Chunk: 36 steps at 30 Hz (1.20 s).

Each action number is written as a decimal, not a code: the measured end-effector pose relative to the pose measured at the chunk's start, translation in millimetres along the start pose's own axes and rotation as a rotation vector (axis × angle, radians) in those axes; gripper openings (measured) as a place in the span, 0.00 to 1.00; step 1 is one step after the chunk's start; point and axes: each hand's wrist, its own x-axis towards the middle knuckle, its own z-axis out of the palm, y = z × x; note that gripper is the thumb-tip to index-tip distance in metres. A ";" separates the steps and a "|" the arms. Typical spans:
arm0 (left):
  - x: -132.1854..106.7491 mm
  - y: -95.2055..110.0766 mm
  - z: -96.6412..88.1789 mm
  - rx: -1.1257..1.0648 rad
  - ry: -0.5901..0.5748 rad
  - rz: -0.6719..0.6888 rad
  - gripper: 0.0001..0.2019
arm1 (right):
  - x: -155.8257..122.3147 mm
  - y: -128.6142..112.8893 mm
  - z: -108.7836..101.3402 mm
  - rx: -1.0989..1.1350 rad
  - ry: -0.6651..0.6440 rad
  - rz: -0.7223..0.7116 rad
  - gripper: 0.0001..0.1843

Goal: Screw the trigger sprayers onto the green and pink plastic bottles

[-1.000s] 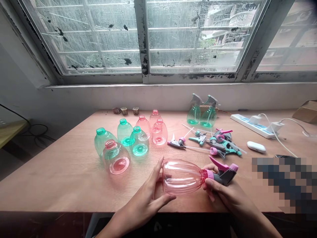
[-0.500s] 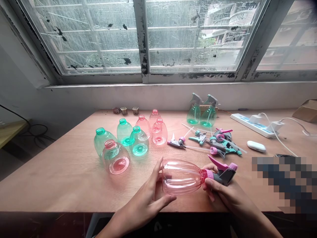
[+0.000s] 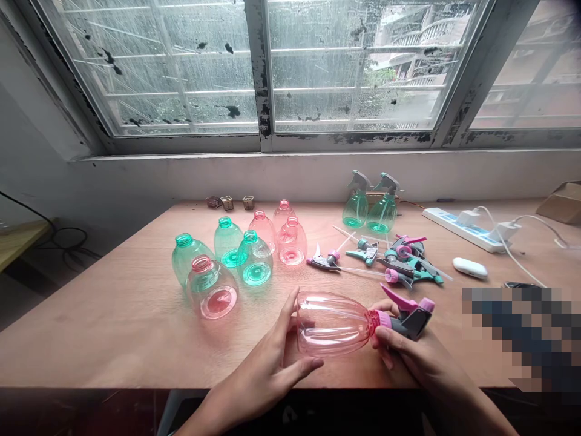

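A wooden table (image 3: 113, 339) stands below a wide window (image 3: 181, 72). At its near edge, your right hand (image 3: 411, 351) pinches the pink collar of a spray head (image 3: 411, 321), fitted on the neck of a pink bottle (image 3: 333, 324) lying sideways between your hands. Your left hand (image 3: 276, 354) is spread around its base, thumb below. Beyond it lie loose spray heads (image 3: 411, 266); to the left stand seven topless bottles (image 3: 256, 272), pink and green. Far right of centre, two green spray bottles (image 3: 380, 223) stand upright, near a power strip (image 3: 454, 229).
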 end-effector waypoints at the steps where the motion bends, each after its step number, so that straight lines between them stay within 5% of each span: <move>1: 0.0 -0.3 0.0 0.002 -0.008 -0.004 0.49 | -0.2 0.3 -0.2 0.002 -0.004 0.000 0.20; 36: 3.4 -1.0 -2.5 0.010 -0.049 -0.031 0.49 | -2.5 -2.0 0.1 -0.007 0.000 0.021 0.21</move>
